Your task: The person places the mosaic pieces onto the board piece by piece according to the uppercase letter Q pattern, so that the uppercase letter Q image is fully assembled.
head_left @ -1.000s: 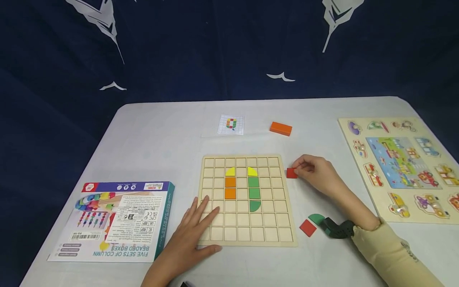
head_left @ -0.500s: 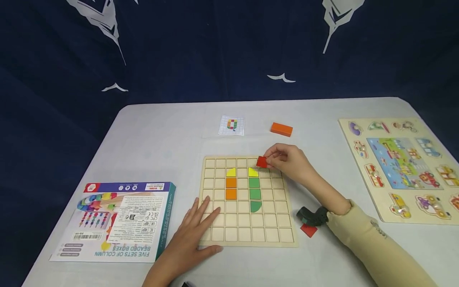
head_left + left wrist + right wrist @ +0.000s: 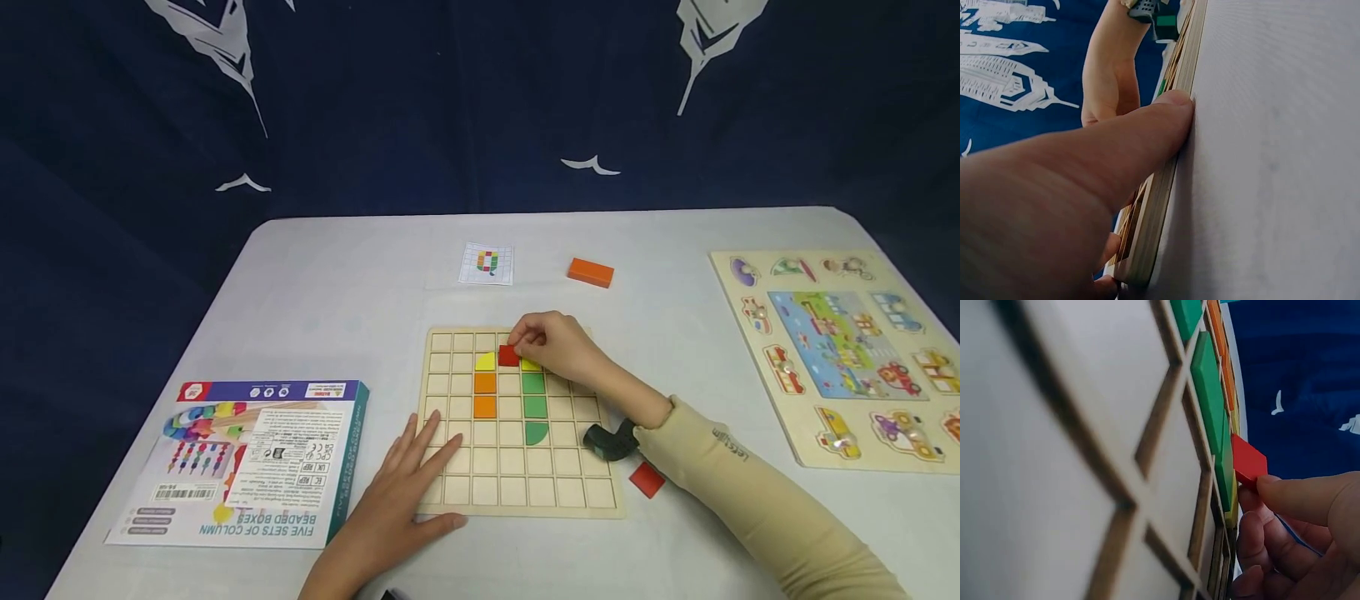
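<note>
My right hand (image 3: pixel 558 346) pinches a red square tile (image 3: pixel 508 356) between thumb and fingers, over the gap between two yellow rounded tiles near the top of the wooden grid board (image 3: pixel 480 510). In the right wrist view the red tile (image 3: pixel 1249 460) is tilted, its lower corner in the fingertips. The left yellow tile (image 3: pixel 485 362) shows fully; the right one (image 3: pixel 530 365) is partly behind the hand. Two orange squares (image 3: pixel 485 395) and two green squares (image 3: pixel 533 395) sit below, with a green rounded tile (image 3: pixel 536 432). My left hand (image 3: pixel 401 483) rests spread on the board's lower left edge.
Right of the board lies another red square (image 3: pixel 647 480), near the black wrist camera (image 3: pixel 611 442). Behind it are a pattern card (image 3: pixel 486 263) and an orange block (image 3: pixel 590 272). A boxed bead set (image 3: pixel 247 467) lies left, a picture puzzle (image 3: pixel 832 358) right.
My right hand has carried the red square from beside the board's right edge, leftward over the board to the gap between the yellow tiles. My left hand has stayed in place.
</note>
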Motion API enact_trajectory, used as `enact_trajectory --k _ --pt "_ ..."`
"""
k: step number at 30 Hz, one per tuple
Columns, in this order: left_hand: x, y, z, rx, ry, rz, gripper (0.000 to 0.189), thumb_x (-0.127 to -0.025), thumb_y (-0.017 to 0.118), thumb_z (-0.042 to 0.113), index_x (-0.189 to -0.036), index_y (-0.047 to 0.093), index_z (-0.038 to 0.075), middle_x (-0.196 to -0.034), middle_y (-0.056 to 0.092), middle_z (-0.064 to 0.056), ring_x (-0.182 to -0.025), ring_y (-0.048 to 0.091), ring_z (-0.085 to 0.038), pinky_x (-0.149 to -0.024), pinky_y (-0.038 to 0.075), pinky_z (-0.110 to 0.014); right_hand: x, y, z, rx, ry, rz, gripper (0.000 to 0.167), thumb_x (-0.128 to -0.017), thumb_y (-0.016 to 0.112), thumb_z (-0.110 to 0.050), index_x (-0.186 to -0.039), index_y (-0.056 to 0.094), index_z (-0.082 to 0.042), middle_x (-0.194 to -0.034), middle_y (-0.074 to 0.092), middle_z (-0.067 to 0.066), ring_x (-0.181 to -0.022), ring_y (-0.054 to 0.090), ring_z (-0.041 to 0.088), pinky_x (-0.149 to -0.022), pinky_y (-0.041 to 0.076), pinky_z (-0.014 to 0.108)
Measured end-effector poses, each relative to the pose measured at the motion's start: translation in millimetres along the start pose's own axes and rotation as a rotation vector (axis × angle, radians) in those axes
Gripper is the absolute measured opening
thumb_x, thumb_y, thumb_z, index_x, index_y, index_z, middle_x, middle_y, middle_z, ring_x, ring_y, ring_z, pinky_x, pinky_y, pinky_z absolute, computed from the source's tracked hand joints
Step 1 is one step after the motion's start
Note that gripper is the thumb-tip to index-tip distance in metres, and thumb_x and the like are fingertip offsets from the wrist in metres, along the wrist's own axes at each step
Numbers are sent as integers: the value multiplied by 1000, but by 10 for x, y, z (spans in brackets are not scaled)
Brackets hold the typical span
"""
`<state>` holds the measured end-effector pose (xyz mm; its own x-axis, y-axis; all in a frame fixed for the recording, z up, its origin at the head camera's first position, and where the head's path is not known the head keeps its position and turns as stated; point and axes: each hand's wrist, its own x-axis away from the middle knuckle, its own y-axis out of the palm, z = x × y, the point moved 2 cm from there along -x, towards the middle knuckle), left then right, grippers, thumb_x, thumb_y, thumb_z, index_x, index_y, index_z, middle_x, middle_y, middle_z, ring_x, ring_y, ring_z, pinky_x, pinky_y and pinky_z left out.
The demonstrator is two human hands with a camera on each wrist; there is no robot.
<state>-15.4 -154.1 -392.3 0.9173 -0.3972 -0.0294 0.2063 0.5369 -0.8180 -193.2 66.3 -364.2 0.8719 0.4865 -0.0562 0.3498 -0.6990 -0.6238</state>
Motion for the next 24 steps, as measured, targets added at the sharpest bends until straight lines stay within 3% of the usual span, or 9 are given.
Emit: enact_trajectory --k 10,15,20,24 --pt "-2 2 -7 -10 -1 6 84 -75 77 35 -146 35 20 -156 7 -1 -140 -2 -25 -108 12 -50 19 5 -60 106 -31 -23 6 -83 68 -2 -81 68 -8 -69 58 -3 -63 48 15 -59 40 28" --pt "-10 11 -7 3 -5 6 84 -75 78 34 -146 35 21 -156 7 -1 -140 -2 -24 -108 12 -50 79 -65 -64 106 -43 4 4 -85 67 -5 -85 70 -7 -74 61 -3 -68 50 16 -63 43 30" --pt "-17 14 -6 4 -13 -2 84 -74 78 34 -146 36 20 -156 7 -1 -140 -3 -24 -109 11 -49 297 -262 -54 91 -38 47 5 -85 67 -6 -89 70 -7 -78 62 -2 -74 54 16 -66 46 33" --pt "-14 7 -6 11 -42 -26 84 -75 77 36 -146 36 21 -156 6 0 -140 -5 -21 -109 8 -46 603 -430 4 98 0 69 7 -85 68 -5 -91 70 -6 -78 63 -2 -74 53 16 -64 45 30"
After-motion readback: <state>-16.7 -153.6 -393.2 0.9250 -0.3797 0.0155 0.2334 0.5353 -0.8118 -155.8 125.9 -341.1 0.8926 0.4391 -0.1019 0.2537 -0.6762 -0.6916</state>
